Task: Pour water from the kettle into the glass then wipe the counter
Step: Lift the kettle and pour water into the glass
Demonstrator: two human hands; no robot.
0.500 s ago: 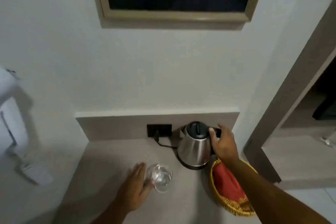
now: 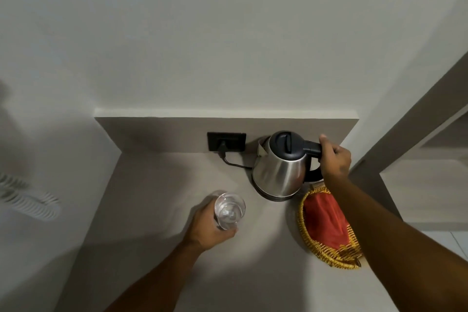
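A steel kettle with a black lid and handle stands upright on its base at the back right of the grey counter. My right hand is wrapped around the kettle's black handle. A clear glass stands on the counter in front of and left of the kettle. My left hand grips the glass from its left side. A red cloth lies in a yellow wicker basket just right of the kettle.
A black wall socket with a plug and cord sits behind the kettle on the backsplash. A white coiled cord hangs on the left wall. A grey door frame rises at the right.
My left hand has closed around the glass. My right hand has taken a full grip on the kettle handle. The view has tilted down, so the picture frame is out of sight.
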